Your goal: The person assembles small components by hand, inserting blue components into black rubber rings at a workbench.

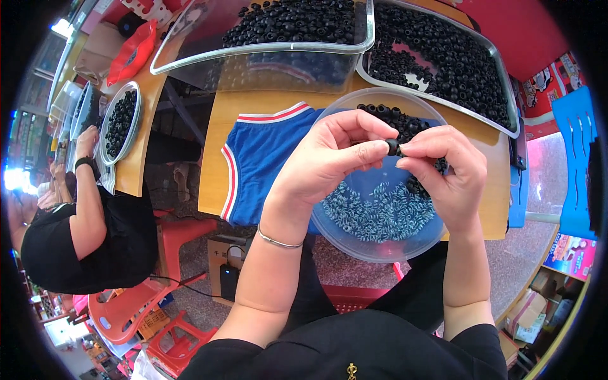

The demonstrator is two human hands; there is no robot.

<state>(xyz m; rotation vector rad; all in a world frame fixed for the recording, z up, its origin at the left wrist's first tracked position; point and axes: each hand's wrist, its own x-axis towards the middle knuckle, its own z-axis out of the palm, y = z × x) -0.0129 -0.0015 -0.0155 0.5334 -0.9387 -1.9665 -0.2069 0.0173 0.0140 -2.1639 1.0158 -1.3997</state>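
Over a round translucent plastic tub (379,253), my two hands meet fingertip to fingertip. A small rounded black plastic piece (392,147) sits between the thumb and fingers of my left hand (323,155), which are closed on it. My right hand (455,170) is pinched against the right side of that same piece; whether a second tiny part is in its fingertips is hidden. Inside the tub, many small pale-blue coil springs (380,215) are spread along the near side. More black pieces (380,111) lie along its far and right side, partly covered by my hands.
A clear bin (285,73) and a shallow tray (514,123), both full of black pieces, stand behind the tub. A blue garment (269,155) lies on the wooden table (214,183). At left, a co-worker (95,234) sits by another tub (137,104) near a red chair (183,244).
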